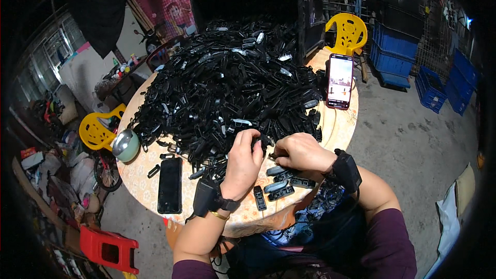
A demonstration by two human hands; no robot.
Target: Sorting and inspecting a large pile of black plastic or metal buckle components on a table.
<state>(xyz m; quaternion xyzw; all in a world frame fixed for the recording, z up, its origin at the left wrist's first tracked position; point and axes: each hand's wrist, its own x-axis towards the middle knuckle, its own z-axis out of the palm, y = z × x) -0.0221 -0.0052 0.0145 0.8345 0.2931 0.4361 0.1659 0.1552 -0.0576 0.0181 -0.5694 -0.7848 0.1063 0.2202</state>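
Observation:
A big heap of small black plastic parts [222, 82], some with grey shiny faces, covers much of the round table. At its near edge my left hand [243, 157] pinches a small black plastic part [266, 140] between thumb and fingers. Close on its right, my right hand [302, 151] has its fingers curled together; what they hold, if anything, is too small or hidden to make out. Just below the right hand lie several finished-looking oblong black pieces [281, 192], a few with grey tops. Both wrists carry black strapped devices.
A dark phone [170, 185] lies left of my left forearm. Another phone [340, 81], screen lit, stands at the table's right edge. A metal-and-green bowl [126, 145] sits at the left rim. Yellow chairs [347, 32], a red stool [108, 248] and blue crates [391, 51] stand around.

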